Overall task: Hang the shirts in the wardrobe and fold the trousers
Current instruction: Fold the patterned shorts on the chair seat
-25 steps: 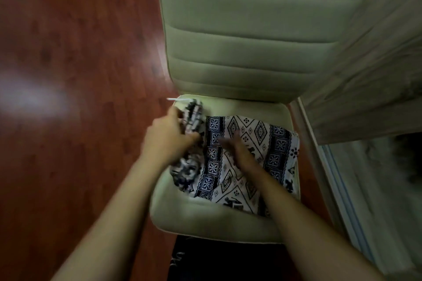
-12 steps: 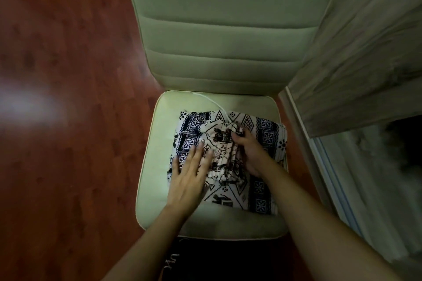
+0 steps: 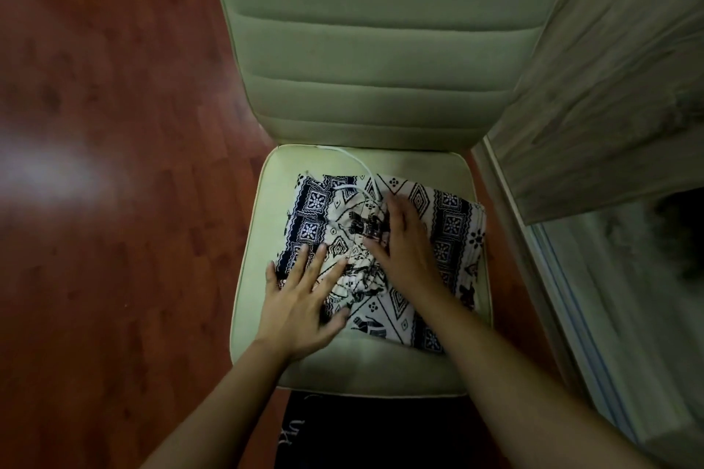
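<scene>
Black-and-white patterned trousers (image 3: 449, 225) lie folded into a compact rectangle on the seat of a pale green chair (image 3: 365, 365). A white drawstring (image 3: 352, 160) trails from the folded bundle toward the back of the seat. My left hand (image 3: 301, 305) lies flat with spread fingers on the near left part of the fabric. Across the middle of the bundle my right hand (image 3: 404, 240) presses down with straight fingers. Neither hand grips the cloth.
The chair's padded backrest (image 3: 381, 49) rises behind the seat. Reddish wooden floor (image 3: 114, 202) spreads to the left. A grey wood-grain wardrobe panel (image 3: 609, 88) and its sliding rail (image 3: 571, 316) stand close on the right. Dark printed fabric (image 3: 362, 430) shows below the seat's front edge.
A second ago my left hand held a bunched end of the trousers at the left; it laid that over the bundle. Both hands now press flat, the right one opened out from its earlier pinch.
</scene>
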Demonstrator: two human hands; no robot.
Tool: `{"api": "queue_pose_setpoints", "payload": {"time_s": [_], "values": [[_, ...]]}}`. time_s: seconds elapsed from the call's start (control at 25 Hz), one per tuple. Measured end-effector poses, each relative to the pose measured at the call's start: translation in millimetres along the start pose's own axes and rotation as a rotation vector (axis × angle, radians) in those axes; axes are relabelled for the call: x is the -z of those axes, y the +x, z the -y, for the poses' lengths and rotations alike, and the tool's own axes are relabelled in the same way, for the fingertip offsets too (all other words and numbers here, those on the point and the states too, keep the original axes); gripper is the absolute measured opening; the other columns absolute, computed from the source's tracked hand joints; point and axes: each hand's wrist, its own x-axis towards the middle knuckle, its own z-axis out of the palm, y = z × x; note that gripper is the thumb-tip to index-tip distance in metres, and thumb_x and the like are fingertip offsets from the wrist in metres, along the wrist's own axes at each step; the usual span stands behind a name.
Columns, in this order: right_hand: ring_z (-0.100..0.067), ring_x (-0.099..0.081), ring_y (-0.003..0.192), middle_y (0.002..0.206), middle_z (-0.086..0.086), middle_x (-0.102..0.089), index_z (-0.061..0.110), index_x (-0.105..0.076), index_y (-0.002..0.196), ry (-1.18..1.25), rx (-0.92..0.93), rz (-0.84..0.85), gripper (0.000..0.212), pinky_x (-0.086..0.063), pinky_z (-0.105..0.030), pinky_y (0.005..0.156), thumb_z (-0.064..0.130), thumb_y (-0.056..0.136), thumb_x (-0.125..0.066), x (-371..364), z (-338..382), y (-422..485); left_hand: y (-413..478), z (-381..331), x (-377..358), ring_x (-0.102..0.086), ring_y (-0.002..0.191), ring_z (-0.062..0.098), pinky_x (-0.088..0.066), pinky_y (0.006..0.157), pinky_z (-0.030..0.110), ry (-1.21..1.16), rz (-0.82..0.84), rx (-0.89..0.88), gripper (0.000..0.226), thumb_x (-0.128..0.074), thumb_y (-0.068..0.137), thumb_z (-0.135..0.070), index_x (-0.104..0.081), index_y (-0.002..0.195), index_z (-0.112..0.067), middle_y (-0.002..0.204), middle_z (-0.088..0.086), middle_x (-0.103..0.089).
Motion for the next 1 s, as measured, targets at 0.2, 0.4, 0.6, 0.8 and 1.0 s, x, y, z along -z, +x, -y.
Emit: {"api": "queue_pose_setpoints", "payload": {"time_s": [0.2,0.4,0.6,0.8,1.0], "values": [[-0.029,-0.049,0.125,0.134,-0.014,-0.051,0.012,-0.040,0.121,-0.156,-0.090,-0.269,0.049,-0.025,-0.048,0.109,0.046,0.099,-0.012,-38.8,0.9,-52.1,18.8,-8.7,27.2,-0.042,0.134,0.024,-0.021,0.107,0.058,-0.164,-0.090,0.045,0.062,-0.005,0.098,-0.051,-0.047,0.137,-0.026,0.143,0.002,-0.047],[-0.012,0.021,0.142,0.154,0.005,0.029,0.024,0.021,0.145,-0.339,-0.082,0.078,0.088,0.022,-0.049,0.110,0.077,0.082,-0.009,-50.3,-43.4,-77.5,54.4,-13.6,24.3,0.022,0.141,0.018,0.008,0.113,0.047,-0.256,0.113,-0.006,0.057,-0.006,0.091,-0.061,0.015,0.142,-0.043,0.153,-0.006,0.025],[-0.026,-0.001,0.145,0.159,-0.006,-0.002,0.023,-0.010,0.150,-0.586,0.102,0.240,0.124,0.001,-0.066,0.106,0.099,0.053,-0.022,-22.2,-79.0,-80.8,65.6,-12.5,13.7,0.028,0.138,0.021,0.015,0.107,0.057,-0.148,0.185,0.081,0.062,0.000,0.086,-0.068,0.025,0.138,-0.046,0.150,-0.006,0.034],[-0.019,0.009,0.146,0.158,-0.001,0.013,0.023,0.004,0.150,-0.509,0.169,0.132,0.099,0.014,-0.060,0.109,0.085,0.075,-0.014,-10.0,-66.5,-67.9,59.1,-18.1,21.9,0.027,0.140,0.021,0.013,0.111,0.058,-0.165,0.188,0.045,0.059,0.001,0.087,-0.064,0.021,0.140,-0.045,0.150,-0.007,0.033],[-0.019,-0.006,0.144,0.157,0.001,-0.002,0.017,-0.017,0.148,-0.343,0.305,-0.114,0.069,0.000,-0.040,0.118,0.057,0.093,-0.028,-16.1,-12.2,-19.6,38.9,-1.8,28.6,-0.039,0.130,0.029,-0.034,0.103,0.050,-0.390,-0.316,0.446,0.054,-0.038,0.093,-0.049,-0.042,0.137,-0.018,0.142,0.010,-0.042]]}}
